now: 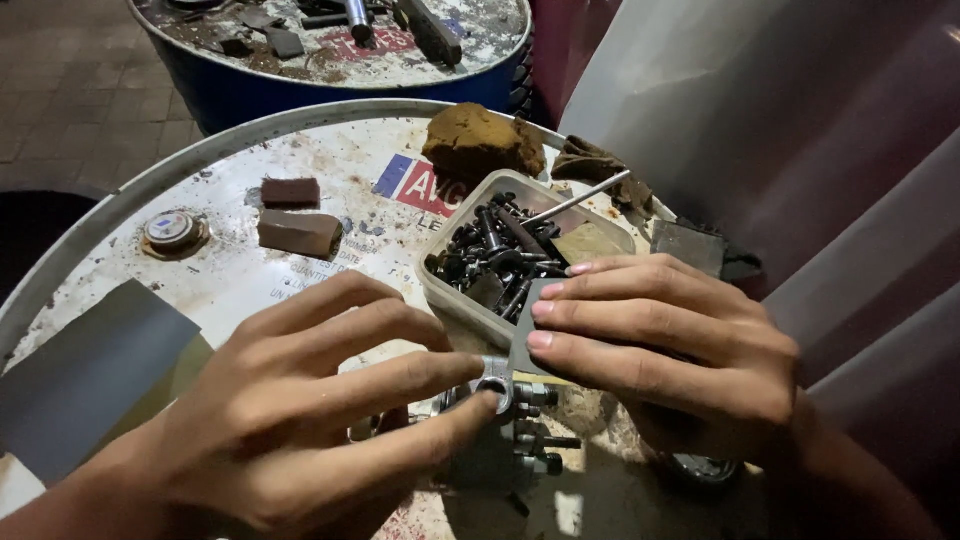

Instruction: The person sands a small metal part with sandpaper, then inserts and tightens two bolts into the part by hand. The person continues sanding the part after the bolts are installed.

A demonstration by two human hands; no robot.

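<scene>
Now | step looks like rubbing | left hand (pixel 300 410) fingers pinch metal part (pixel 497 380) near middle of drum top (pixel 300 150) | right hand (pixel 660 350) fingers pressed together on gray sandpaper (pixel 527 335) | next: hold part steady | tub of bolts (pixel 500 255) just behind

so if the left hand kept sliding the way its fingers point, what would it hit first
Probably the right hand: the left hand points rightward, its fingertips on the small metal part, and the right hand's fingertips sit just past it. Depth is unclear.

Red-blue-white printed label (pixel 412 184) on near drum lid (pixel 230 270).
</scene>
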